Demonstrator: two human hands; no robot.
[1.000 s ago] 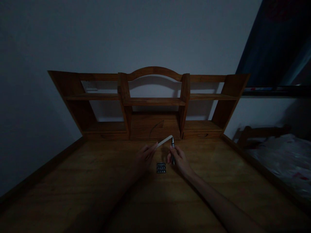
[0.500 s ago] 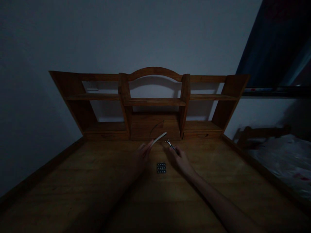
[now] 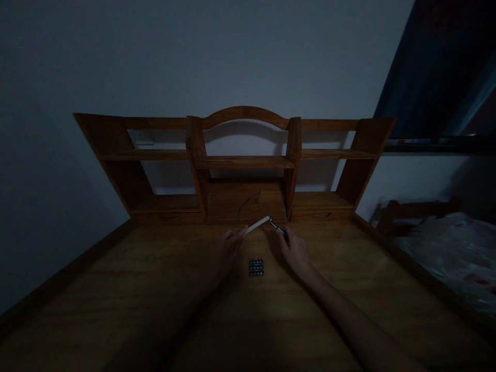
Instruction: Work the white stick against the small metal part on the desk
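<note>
My left hand (image 3: 228,247) is closed on one end of a slim, pale flat strip (image 3: 257,225) that slants up to the right. In my right hand (image 3: 295,250) is what looks like a razor (image 3: 278,229), with a dark handle, a shiny neck and a small head. The razor's head is at the far end of the strip; I cannot tell whether they touch. Below and between my hands, a small dark pack (image 3: 256,267) with rows of shiny pieces lies on the wooden desk (image 3: 248,305). Dim light hides finer detail.
A wooden shelf unit (image 3: 244,162) with several compartments stands along the back of the desk, against the pale wall (image 3: 232,57). Raised edges (image 3: 403,253) run down the desk's sides. Crumpled clear plastic (image 3: 457,248) lies beyond the right edge, below a dark window (image 3: 445,77).
The strip has tipped lower, its far end moving slightly down and right. The razor's head has come up to that end, while my right hand has shifted slightly right. Both holds are unchanged.
</note>
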